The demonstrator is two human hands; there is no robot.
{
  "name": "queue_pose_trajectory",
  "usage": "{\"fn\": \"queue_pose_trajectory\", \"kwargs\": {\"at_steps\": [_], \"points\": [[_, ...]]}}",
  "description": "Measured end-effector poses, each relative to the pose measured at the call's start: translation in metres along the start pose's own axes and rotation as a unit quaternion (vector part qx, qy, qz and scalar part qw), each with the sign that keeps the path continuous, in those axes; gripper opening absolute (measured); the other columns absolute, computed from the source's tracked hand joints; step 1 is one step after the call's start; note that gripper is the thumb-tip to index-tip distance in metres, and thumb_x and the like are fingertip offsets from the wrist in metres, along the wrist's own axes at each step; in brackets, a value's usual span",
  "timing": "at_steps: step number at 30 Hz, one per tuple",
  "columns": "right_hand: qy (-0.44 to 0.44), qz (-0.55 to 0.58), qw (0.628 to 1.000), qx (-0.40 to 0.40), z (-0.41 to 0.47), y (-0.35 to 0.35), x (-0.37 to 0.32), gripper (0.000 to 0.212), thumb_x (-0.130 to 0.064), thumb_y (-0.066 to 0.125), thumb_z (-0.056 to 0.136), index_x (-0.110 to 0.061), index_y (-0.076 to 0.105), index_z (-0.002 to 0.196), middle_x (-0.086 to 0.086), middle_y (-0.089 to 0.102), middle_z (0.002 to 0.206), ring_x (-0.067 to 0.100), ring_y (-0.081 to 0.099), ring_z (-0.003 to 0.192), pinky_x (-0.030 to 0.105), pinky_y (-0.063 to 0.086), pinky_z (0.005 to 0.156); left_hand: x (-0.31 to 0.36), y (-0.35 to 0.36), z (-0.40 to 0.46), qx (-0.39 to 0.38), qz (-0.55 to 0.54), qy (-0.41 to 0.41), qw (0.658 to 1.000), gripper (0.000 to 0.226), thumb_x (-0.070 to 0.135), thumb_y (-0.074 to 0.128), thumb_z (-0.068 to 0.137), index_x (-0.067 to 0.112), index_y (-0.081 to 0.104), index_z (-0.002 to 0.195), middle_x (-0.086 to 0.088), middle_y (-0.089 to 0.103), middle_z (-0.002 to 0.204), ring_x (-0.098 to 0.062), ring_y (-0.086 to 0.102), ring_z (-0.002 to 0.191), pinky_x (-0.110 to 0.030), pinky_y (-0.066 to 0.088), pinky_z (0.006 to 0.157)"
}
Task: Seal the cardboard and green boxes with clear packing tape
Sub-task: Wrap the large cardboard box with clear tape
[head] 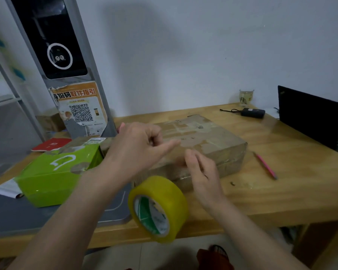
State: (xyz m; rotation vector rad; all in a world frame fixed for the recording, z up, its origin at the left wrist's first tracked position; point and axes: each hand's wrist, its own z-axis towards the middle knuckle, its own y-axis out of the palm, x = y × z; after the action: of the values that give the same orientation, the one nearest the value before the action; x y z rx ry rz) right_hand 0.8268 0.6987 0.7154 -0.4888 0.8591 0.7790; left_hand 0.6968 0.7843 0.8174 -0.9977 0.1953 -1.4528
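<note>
The left hand (137,145) is loosely curled with its forefinger extended over the cardboard box (201,141); the right hand (201,172) is held straight-fingered beside it. The tape roll (158,209), seemingly unheld at the table (261,191) edge, could be dropped.

cardboard box (203,141): the left hand (133,151) and right hand (201,172) are covering its near-left part.
green box (55,176): the left forearm is hiding its right end.
tape roll (158,209): whether it is hanging or resting on the surface (281,182) cannot be told.
right hand fingers (191,158): motion blur is smearing them; contact with the box is unclear.
laptop (310,115): the right edge is cutting it off.
poster (80,110): small print is unreadable.
</note>
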Motion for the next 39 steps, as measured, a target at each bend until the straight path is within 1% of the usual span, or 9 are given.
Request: {"fn": "queue_pose_trajectory", "kwargs": {"at_steps": [2,4,10,16,24,28,31,34,39], "points": [[0.042,0.116,0.992,-0.030,-0.016,-0.002,-0.009,0.080,-0.069,0.047,0.085,0.010,0.057,0.087,0.024,0.056,0.080,0.025,0.055,0.071,0.027,0.046,0.067,0.010,0.005,0.016,0.040,0.022,-0.007,0.999,0.049,0.051,0.070,0.076,0.021,0.044,0.047,0.014,0.045,0.040,-0.004,0.040,0.040,-0.028,0.037,0.056],[0.095,0.161,0.981,-0.055,-0.030,-0.008,-0.010,0.080,-0.078,0.058,0.071,-0.002,0.064,0.096,0.016,0.063,0.084,0.022,0.060,0.074,0.022,0.046,0.068,0.021,0.010,0.033,0.067,0.058,-0.004,0.996,0.052,0.049,0.072,0.078,0.018,0.045,0.048,0.008,0.041,0.040,-0.007,0.038,0.042,-0.029,0.035,0.051],[0.152,0.027,0.987,-0.048,-0.050,-0.028,-0.006,0.049,-0.029,0.092,0.057,-0.029,0.063,0.097,-0.014,0.072,0.091,0.001,0.066,0.086,0.017,0.050,0.076,0.027,0.025,0.085,0.037,0.126,-0.005,0.991,0.053,0.050,0.072,0.081,0.008,0.053,0.055,0.002,0.048,0.052,-0.015,0.046,0.056,-0.038,0.050,0.065],[0.089,-0.028,0.995,0.031,-0.032,-0.081,-0.020,0.060,-0.022,0.091,0.058,-0.031,0.053,0.104,-0.015,0.065,0.093,0.000,0.062,0.087,0.012,0.048,0.069,-0.005,0.050,0.122,0.027,0.180,-0.016,0.983,0.057,0.050,0.071,0.083,0.013,0.040,0.053,0.000,0.043,0.053,-0.023,0.046,0.061,-0.036,0.041,0.060],[0.073,-0.189,0.977,-0.060,-0.007,-0.135,-0.025,0.076,-0.019,0.087,0.066,-0.050,0.042,0.119,-0.045,0.048,0.110,-0.016,0.050,0.106,0.004,0.044,0.076,-0.019,0.108,0.167,-0.014,0.224,-0.019,0.974,0.055,0.054,0.063,0.088,0.019,0.039,0.053,0.007,0.042,0.056,-0.021,0.048,0.069,-0.030,0.032,0.063],[0.129,-0.197,0.971,-0.031,0.015,-0.146,-0.019,0.071,-0.037,0.083,0.064,-0.047,0.045,0.124,-0.010,0.062,0.104,0.017,0.067,0.089,0.032,0.059,0.064,-0.038,0.128,0.197,-0.018,0.222,-0.049,0.974,0.056,0.055,0.061,0.089,0.017,0.040,0.054,0.004,0.042,0.057,-0.022,0.048,0.068,-0.030,0.032,0.062],[0.161,-0.148,0.974,-0.053,0.042,-0.155,-0.029,0.065,-0.022,0.083,0.069,-0.042,0.048,0.120,-0.007,0.059,0.098,0.003,0.068,0.077,0.024,0.055,0.049,-0.056,0.139,0.220,-0.025,0.236,-0.065,0.969,0.057,0.057,0.056,0.092,0.014,0.042,0.055,0.002,0.045,0.058,-0.023,0.050,0.067,-0.031,0.029,0.058],[0.152,-0.160,0.972,-0.074,0.071,-0.160,-0.046,0.077,-0.034,0.085,0.054,-0.054,0.049,0.119,-0.011,0.059,0.110,0.015,0.067,0.087,0.032,0.060,0.061,-0.075,0.151,0.242,-0.040,0.262,-0.061,0.962,0.057,0.058,0.051,0.094,0.010,0.051,0.062,-0.003,0.052,0.065,-0.025,0.053,0.071,-0.032,0.029,0.057],[0.137,-0.199,0.970,-0.034,0.122,-0.156,-0.037,0.062,-0.046,0.077,0.057,-0.042,0.057,0.115,-0.002,0.061,0.106,0.021,0.067,0.086,0.044,0.060,0.068,-0.103,0.189,0.265,-0.091,0.284,-0.048,0.953,0.055,0.059,0.046,0.096,0.011,0.059,0.072,-0.002,0.054,0.072,-0.022,0.051,0.073,-0.032,0.029,0.056]]}}
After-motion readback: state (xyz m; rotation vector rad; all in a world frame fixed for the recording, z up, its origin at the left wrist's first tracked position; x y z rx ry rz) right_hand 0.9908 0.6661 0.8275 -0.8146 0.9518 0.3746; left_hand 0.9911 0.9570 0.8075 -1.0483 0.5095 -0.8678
